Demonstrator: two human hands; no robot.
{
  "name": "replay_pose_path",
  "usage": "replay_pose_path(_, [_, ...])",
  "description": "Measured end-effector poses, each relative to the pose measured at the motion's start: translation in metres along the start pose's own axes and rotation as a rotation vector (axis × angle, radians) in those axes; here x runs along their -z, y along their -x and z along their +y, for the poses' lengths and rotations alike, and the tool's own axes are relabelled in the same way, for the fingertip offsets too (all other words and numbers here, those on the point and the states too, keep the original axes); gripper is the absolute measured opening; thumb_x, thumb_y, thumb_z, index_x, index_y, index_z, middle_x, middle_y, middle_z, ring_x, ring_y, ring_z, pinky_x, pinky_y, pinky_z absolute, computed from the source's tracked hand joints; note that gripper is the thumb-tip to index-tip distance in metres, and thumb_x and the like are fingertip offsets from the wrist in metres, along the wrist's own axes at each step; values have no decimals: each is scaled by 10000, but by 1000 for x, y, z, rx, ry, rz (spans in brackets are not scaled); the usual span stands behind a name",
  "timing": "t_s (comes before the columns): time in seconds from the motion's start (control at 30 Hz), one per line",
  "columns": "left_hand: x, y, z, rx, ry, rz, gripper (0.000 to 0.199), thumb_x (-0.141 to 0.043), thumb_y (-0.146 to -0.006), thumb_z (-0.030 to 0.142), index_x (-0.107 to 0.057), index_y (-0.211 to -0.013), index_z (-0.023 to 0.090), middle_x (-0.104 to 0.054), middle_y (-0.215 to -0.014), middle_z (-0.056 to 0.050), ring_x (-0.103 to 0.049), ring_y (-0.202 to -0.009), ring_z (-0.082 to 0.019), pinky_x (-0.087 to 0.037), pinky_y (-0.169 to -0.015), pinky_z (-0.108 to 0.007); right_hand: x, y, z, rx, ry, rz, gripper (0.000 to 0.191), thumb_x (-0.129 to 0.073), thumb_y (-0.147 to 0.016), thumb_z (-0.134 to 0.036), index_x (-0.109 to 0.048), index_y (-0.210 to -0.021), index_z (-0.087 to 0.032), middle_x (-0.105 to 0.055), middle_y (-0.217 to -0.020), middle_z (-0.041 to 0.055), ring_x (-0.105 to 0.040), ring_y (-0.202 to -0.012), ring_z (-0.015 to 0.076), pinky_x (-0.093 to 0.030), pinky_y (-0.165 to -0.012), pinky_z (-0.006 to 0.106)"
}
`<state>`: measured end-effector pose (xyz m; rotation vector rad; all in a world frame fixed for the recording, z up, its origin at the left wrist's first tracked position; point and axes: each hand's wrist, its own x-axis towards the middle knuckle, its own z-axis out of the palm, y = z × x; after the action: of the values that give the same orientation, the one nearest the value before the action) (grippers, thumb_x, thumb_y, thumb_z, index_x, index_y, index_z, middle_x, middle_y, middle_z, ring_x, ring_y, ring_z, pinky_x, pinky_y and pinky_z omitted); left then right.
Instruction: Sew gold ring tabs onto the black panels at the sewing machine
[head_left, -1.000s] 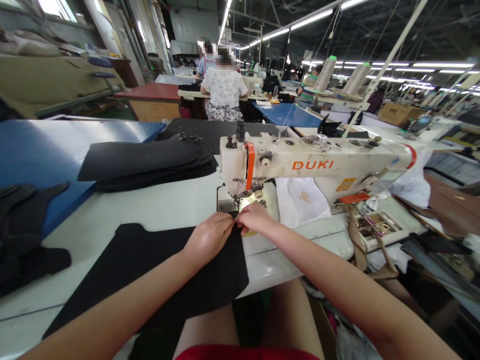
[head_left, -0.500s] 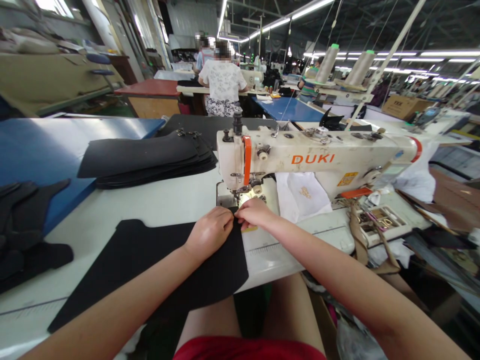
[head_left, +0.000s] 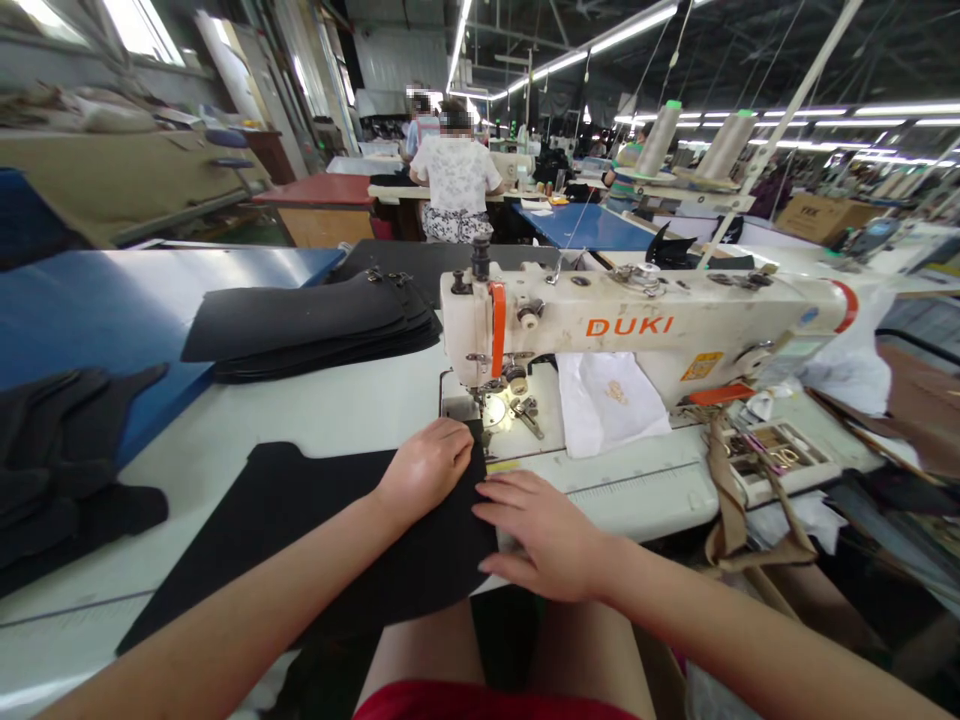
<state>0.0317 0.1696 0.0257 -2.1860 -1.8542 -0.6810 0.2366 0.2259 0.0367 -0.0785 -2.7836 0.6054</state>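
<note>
A large black fabric panel [head_left: 330, 490] lies on the pale machine bed and hangs over its front edge. Its far right corner reaches the needle area of a white sewing machine [head_left: 630, 325] marked DUKI. My left hand [head_left: 427, 462] is closed on the panel just in front of the presser foot, fingers curled; their tips are partly hidden. Along the panel's right edge, nearer my lap, my right hand [head_left: 544, 530] lies open with fingers spread, fingertips touching the edge. A lamp lights the metal plate [head_left: 536, 415] beside the needle.
Stacked black pieces [head_left: 307, 325] lie behind on the left, with more black cut pieces [head_left: 67, 450] at the far left. A white cloth [head_left: 611, 400] is under the machine arm. To the right sit a parts tray [head_left: 780, 460] and brown strips [head_left: 726, 500]. A person [head_left: 454, 175] works ahead.
My right hand has left the needle area, come down toward me along the panel's right edge and opened its fingers. My left hand stays by the needle. The camera view has shifted slightly.
</note>
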Motion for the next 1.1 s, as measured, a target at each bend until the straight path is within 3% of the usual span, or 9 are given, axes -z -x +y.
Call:
replay_pose_path(0.1, [2, -1, -1, -19, -6, -35, 192, -435, -885, 123, -570, -760, 175, -629, -770, -44, -595, -787, -183, -505, -777, -318, 1, 7, -2, 88, 111, -59, 570, -558, -835, -515, -529, -1241, -116, -526, -1320, 157, -438, -1240, 265, -291, -1068, 405])
replay_pose_path(0.3, [5, -3, -4, -63, -20, -92, 218, -413, -918, 151, -564, -760, 166, -615, -757, -51, -585, -781, -191, -501, -757, -324, 1, -9, 6, 236, 227, 8, 298, -479, -910, -327, -621, -1074, -123, -659, -1123, 117, -577, -1057, 216, -389, -987, 353])
replay_pose_path(0.4, [5, -3, -4, -90, -30, -114, 227, -409, -923, 146, -560, -754, 160, -605, -754, -49, -575, -766, -189, -498, -742, -324, -2, -21, 12, 156, 264, 42, 209, -497, -884, -193, -627, -1037, -135, -657, -1120, 120, -579, -1053, 214, -407, -969, 359])
replay_pose_path(0.57, [5, 0, -4, -139, -55, -97, 245, -390, -936, 160, -564, -765, 165, -607, -775, -50, -569, -770, -186, -496, -733, -320, -7, -33, 19, 45, 247, 18, 194, -512, -863, -153, -638, -1010, -138, -665, -1106, 103, -584, -1043, 216, -429, -957, 346])
replay_pose_path(1.1, [2, 0, -3, -169, -71, -83, 249, -375, -944, 162, -580, -802, 162, -621, -819, -65, -583, -820, -201, -507, -785, -356, -12, -29, 20, 33, 145, 92, 205, -515, -852, -127, -640, -1013, -113, -670, -1084, 129, -581, -1058, 234, -434, -961, 373])
